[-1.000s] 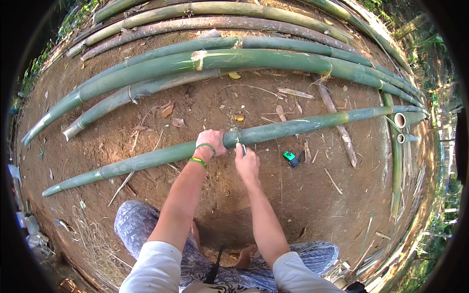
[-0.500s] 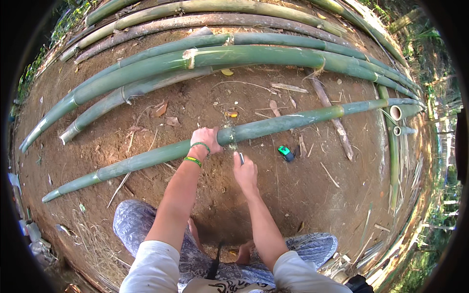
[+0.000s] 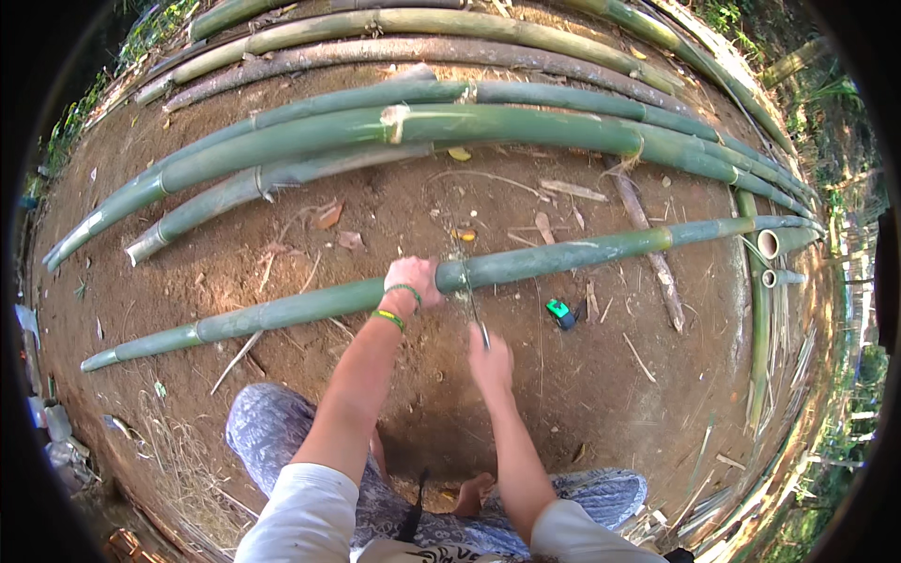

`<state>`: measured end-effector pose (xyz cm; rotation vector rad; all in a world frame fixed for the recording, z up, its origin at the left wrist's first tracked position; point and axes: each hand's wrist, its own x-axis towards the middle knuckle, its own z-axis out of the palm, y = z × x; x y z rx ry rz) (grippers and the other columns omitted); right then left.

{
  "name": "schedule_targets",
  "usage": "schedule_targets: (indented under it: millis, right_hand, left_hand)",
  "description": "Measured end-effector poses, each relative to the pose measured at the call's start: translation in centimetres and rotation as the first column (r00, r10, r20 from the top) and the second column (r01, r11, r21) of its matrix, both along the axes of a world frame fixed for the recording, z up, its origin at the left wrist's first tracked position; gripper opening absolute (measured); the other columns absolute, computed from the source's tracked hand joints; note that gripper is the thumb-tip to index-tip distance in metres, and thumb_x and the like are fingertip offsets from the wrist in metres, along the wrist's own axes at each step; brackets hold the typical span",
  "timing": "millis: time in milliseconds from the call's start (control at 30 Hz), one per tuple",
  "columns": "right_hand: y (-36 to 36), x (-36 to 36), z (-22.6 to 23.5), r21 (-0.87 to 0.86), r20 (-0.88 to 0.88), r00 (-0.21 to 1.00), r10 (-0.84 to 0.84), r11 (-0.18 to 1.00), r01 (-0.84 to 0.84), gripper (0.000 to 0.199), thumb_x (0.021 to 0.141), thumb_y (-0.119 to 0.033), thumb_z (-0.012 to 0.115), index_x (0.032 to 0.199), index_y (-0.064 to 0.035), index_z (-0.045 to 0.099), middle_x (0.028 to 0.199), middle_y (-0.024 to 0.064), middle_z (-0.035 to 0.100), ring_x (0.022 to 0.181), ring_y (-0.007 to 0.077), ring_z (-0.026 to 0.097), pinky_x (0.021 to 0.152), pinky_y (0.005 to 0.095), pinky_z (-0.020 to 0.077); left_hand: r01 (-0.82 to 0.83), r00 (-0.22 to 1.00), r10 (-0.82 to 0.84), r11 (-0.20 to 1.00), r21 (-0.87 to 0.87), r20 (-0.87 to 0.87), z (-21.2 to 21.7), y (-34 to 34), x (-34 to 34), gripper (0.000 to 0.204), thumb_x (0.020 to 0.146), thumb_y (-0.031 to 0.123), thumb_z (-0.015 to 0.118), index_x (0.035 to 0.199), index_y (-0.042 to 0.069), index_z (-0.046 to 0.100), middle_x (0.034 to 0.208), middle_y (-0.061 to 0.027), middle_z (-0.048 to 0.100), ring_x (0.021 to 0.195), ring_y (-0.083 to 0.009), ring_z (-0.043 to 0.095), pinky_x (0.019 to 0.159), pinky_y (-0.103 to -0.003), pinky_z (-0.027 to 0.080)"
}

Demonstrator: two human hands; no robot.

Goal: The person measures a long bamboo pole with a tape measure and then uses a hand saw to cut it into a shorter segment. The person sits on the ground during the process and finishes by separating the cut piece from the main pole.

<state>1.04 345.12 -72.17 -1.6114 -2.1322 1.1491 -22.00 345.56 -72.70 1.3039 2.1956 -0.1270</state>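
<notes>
A long green bamboo pole lies slantwise over the ground before me, its right end farther off. My left hand is wrapped over the pole near its middle, with a green and a yellow band at the wrist. Closed round the handle of a handsaw, my right hand is on the near side of the pole. The saw's thin blade crosses the bamboo just right of my left hand. Pale sawdust shows around that spot; how deep the blade sits I cannot tell.
Thicker green bamboo poles lie beyond, with brownish poles farther back. A green and black tape measure rests on the dirt to the right. Near it lies a wooden stick. Cut bamboo tubes are at the far right.
My right hand has drawn the saw back toward me, so more of its blade shows on the near side. My left hand keeps its hold on the pole. The whole view has shifted slightly.
</notes>
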Motion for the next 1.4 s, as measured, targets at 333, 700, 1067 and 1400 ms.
schedule_targets:
  millis: [333, 700, 1067, 1400]
  right_hand:
    - [3.0, -3.0, -1.0, 0.029, 0.059, 0.998, -0.021, 0.999, 0.019, 0.056, 0.103, -0.049, 0.055, 0.090, 0.0030, 0.070, 0.083, 0.0325, 0.069, 0.086, 0.0534, 0.068, 0.075, 0.0587, 0.0535]
    - [2.5, -2.1, -1.2, 0.061, 0.032, 0.998, -0.062, 0.996, 0.059, 0.056, 0.103, -0.050, 0.056, 0.089, 0.0025, 0.070, 0.084, 0.0333, 0.068, 0.083, 0.0551, 0.067, 0.072, 0.0589, 0.0528]
    - [-0.6, 1.6, -1.4, 0.032, 0.042, 0.999, -0.019, 0.999, 0.018, 0.052, 0.103, -0.045, 0.059, 0.087, 0.0037, 0.069, 0.082, 0.0332, 0.068, 0.081, 0.0540, 0.068, 0.073, 0.0603, 0.0532]
    - [-4.2, 4.9, 0.3, -0.059, 0.074, 0.997, -0.004, 0.998, 0.008, 0.048, 0.102, -0.043, 0.060, 0.093, 0.0027, 0.070, 0.085, 0.0323, 0.069, 0.085, 0.0524, 0.069, 0.076, 0.0584, 0.0538]
  left_hand:
    - [0.011, 1.000, -0.012, 0.998, 0.057, 0.020, 0.7, 1.3, 0.8, 0.060, 0.073, 0.044, 0.082, 0.122, 0.013, 0.067, 0.110, -0.0153, 0.077, 0.105, -0.0322, 0.075, 0.091, -0.043, 0.061]
    - [-0.015, 1.000, 0.017, 0.997, 0.070, -0.021, 0.4, 1.8, 1.7, 0.052, 0.076, 0.040, 0.080, 0.119, 0.014, 0.068, 0.109, -0.0155, 0.077, 0.104, -0.0323, 0.075, 0.091, -0.043, 0.060]
    - [-0.092, 0.992, 0.103, 0.986, 0.140, -0.073, -0.9, -0.1, 1.2, 0.063, 0.074, 0.045, 0.084, 0.125, 0.014, 0.062, 0.107, -0.0148, 0.077, 0.103, -0.0345, 0.075, 0.091, -0.045, 0.060]
    - [-0.155, 0.985, 0.167, 0.973, 0.173, -0.054, -1.9, -1.5, 0.4, 0.060, 0.072, 0.041, 0.084, 0.120, 0.013, 0.062, 0.114, -0.0142, 0.073, 0.105, -0.0348, 0.073, 0.092, -0.047, 0.058]
